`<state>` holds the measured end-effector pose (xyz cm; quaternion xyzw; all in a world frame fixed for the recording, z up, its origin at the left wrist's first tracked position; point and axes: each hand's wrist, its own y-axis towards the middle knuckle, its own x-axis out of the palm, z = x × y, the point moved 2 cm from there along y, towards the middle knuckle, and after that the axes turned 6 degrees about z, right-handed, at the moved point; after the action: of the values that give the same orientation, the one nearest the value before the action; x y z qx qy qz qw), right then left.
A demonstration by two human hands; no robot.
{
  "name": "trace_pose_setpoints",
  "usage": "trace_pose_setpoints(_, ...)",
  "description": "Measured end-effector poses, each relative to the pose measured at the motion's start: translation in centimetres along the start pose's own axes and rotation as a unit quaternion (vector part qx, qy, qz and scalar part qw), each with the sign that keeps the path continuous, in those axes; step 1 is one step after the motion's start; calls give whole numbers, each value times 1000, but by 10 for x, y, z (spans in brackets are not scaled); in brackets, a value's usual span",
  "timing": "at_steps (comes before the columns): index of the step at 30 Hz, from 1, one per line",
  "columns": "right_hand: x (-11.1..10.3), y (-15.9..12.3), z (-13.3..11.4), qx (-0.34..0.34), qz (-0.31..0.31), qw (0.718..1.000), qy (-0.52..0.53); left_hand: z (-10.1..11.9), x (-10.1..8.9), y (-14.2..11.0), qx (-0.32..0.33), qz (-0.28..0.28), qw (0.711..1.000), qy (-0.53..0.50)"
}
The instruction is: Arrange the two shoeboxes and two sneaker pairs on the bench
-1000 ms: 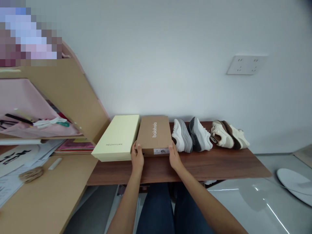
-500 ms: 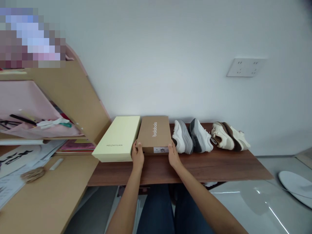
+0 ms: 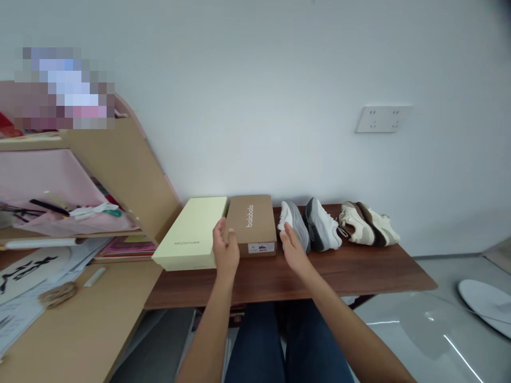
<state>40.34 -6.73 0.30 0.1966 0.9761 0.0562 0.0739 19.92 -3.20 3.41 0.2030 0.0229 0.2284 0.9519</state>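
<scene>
A brown shoe box (image 3: 250, 218) marked "balabala" lies on the dark wooden bench (image 3: 263, 284), its label facing me. My left hand (image 3: 226, 250) is raised just in front of its left front corner, fingers extended and holding nothing. To the right of the box, my right hand (image 3: 294, 250) is held open, partly covering a grey and white sneaker (image 3: 299, 223). On the left, close beside the brown box, is a pale yellow shoe box (image 3: 195, 223) marked "MEIZHIYUAN". Another white and grey sneaker (image 3: 323, 226) rests to the right of the first.
A pair of beige and brown sneakers (image 3: 369, 224) sits toward the bench's right end. At left stands a desk (image 3: 91, 324) with a shelf, papers and a coil of twine (image 3: 58, 294). A wall socket (image 3: 383, 118) is at upper right; a white round object (image 3: 485, 303) lies on the floor.
Both hands have let go of the brown shoe box and moved apart from its sides. The box stays beside the yellow one. My view has shifted slightly.
</scene>
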Motion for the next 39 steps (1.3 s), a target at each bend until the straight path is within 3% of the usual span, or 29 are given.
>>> trace_pose_setpoints(4, -36, 11, -12, -16, 36, 999, 1, 15, 25, -15, -1, -57, 998, -16)
trace_pose_setpoints(10, -83, 21, -15, -28, 93, 995, -15, 18, 72, -47, -20, -147, 988, -48)
trace_pose_setpoints(20, -141, 24, 5, -11, 138, 990, -40, -3, 127, -82, -63, -205, 976, -31)
trace_pose_setpoints(25, -158, 31, 31, 2, 138, 989, -57, -22, 137, -96, -51, -221, 973, 41)
trace_pose_setpoints(31, -171, 42, 66, 17, 137, 987, -80, -34, 137, -106, 5, -205, 970, 134)
trace_pose_setpoints(39, -177, 57, 104, 58, 130, 987, -80, -63, 136, -116, -87, -212, 963, 139)
